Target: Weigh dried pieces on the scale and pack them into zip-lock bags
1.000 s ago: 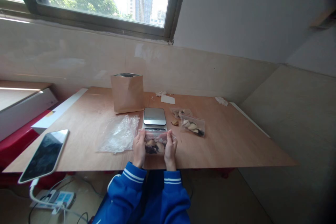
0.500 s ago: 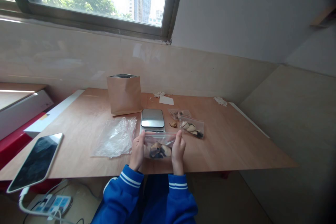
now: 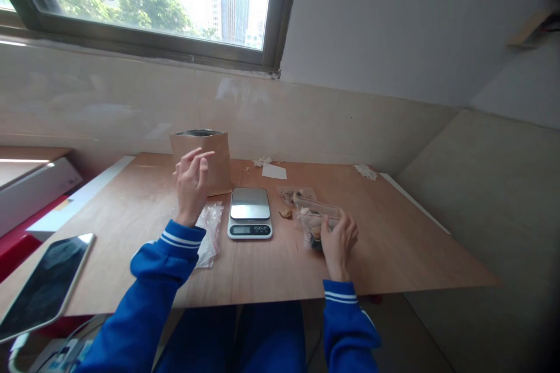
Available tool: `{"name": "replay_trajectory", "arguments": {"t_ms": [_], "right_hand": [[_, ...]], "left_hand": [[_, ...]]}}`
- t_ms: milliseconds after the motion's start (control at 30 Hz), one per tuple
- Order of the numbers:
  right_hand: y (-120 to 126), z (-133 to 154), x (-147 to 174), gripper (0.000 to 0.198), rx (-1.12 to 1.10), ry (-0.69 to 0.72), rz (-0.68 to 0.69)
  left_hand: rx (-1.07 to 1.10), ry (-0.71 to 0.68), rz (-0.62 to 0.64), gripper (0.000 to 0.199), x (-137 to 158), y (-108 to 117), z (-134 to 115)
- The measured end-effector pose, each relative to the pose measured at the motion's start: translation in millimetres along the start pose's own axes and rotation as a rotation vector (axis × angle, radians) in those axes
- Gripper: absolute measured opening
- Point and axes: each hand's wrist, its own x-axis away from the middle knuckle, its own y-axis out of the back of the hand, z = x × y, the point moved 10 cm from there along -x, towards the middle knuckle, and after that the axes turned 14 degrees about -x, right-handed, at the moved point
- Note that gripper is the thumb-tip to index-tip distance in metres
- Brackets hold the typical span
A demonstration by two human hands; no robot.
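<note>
My right hand (image 3: 338, 239) grips the edge of a clear zip bag (image 3: 311, 224) with dried pieces inside, at the right of the table, over the other filled zip bags (image 3: 297, 193). In front of a brown paper pouch (image 3: 216, 160), my left hand (image 3: 191, 180) is raised with its fingers apart and nothing in it. The pouch stands upright, its top open. Between my hands lies a kitchen scale (image 3: 249, 214) with a bare metal plate. Beneath my left forearm are clear plastic bags (image 3: 210, 233), partly hidden. A loose dried piece (image 3: 286, 214) rests right of the scale.
A phone (image 3: 46, 282) with a white cable lies at the table's left edge. Farther back are a white card (image 3: 274, 171) and crumpled tissue (image 3: 365, 172). A tiled wall (image 3: 332, 122) closes off the back, below a window.
My right hand has carried the zip bag rightward onto the other filled bags. My left hand has let go of it and moved up and left to the pouch. The scale is uncovered.
</note>
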Motion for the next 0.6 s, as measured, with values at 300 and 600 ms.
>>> {"name": "replay_trajectory", "arguments": {"t_ms": [300,600], "right_hand": [[-64.4,3.8,3.2,0.051,0.139,0.017,0.352],[-113.8,85.8,37.3,0.037,-0.118,0.472,0.734]], "left_hand": [[-0.312,-0.008,0.156,0.043,-65.6,-36.6,32.8],[-0.337,-0.056,0.054,0.033,-42.4,-7.2,27.1]]}}
